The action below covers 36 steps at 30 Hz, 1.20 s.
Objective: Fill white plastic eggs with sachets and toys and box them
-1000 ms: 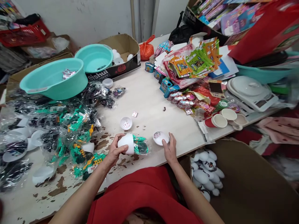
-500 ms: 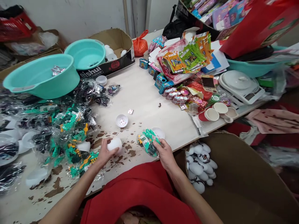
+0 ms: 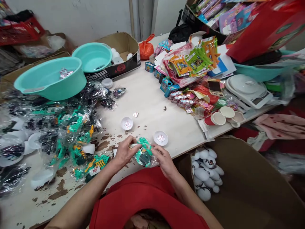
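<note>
A clear plastic bag of green toy parts [image 3: 143, 153] is held at the table's front edge between both hands. My left hand [image 3: 126, 150] grips its left side with thumb and fingers. At its right side, my right hand [image 3: 163, 156] pinches the plastic. Just behind the right hand stands a white half shell [image 3: 160, 138] with a small printed packet in it. Another white half shell [image 3: 127, 123], also holding a small packet, sits farther back. Beside my left hand, a white piece [image 3: 114, 152] is mostly hidden.
Bagged toy parts [image 3: 76, 121] are heaped on the left, below two turquoise basins [image 3: 52, 79]. A loose packet [image 3: 135, 114] lies mid-table. Paper cups [image 3: 218, 118] and a scale [image 3: 249, 90] stand on the right. A carton [image 3: 250, 178] below right holds white eggs [image 3: 206, 171].
My left hand has let go of the white shell and moved right onto the bag. The bag has shifted left slightly, and the shell behind it shows a packet inside.
</note>
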{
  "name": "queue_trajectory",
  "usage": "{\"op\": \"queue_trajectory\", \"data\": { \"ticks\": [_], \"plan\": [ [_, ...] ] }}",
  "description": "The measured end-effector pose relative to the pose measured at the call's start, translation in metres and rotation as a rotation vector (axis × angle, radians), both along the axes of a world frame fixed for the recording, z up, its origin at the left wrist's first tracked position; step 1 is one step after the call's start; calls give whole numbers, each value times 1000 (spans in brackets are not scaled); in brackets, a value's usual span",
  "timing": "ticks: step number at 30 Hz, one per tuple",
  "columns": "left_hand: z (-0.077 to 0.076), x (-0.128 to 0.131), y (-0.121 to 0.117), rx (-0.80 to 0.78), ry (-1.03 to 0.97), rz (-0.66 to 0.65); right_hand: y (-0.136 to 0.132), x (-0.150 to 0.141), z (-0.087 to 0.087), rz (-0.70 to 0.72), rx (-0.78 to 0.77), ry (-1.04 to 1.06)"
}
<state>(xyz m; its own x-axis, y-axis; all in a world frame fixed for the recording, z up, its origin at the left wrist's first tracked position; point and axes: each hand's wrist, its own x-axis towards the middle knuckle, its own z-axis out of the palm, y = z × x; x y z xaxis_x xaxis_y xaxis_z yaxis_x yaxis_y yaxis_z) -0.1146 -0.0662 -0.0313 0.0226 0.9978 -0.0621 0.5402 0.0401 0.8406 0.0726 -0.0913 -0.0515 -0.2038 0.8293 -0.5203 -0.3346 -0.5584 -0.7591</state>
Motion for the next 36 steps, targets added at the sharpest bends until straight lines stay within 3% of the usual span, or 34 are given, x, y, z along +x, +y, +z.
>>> {"op": "queue_trajectory", "data": {
  "ticks": [4,6,8,11,13,17,21,24,27,29,31,33,36],
  "plan": [
    [-3,-3,4,-107,-229,273,5,-2,2,-60,-9,30],
    [2,-8,7,-243,-343,296,7,-2,3,-111,-32,26],
    [14,-15,10,-288,-369,113,11,1,3,-141,-63,15],
    [32,-20,11,-182,-284,-299,19,11,3,-57,-83,-2],
    [36,-19,12,-195,-267,-415,24,16,3,-11,-90,0],
    [24,-9,14,-253,-276,-97,24,8,4,-122,-36,73],
    [6,5,12,-292,-356,-2,15,-16,9,-62,57,-5],
    [-1,11,8,-384,-590,114,14,-22,13,-61,83,-77],
    [-1,9,8,-597,-863,-21,18,-17,15,9,79,-53],
    [2,6,11,-655,-948,-126,22,-14,15,72,104,-78],
    [6,7,17,-615,-915,-135,24,-14,13,114,155,-163],
    [8,11,25,-518,-827,-65,25,-17,10,86,187,-217],
    [5,25,33,-332,-783,234,21,-24,7,-97,177,-203]
  ]
}}
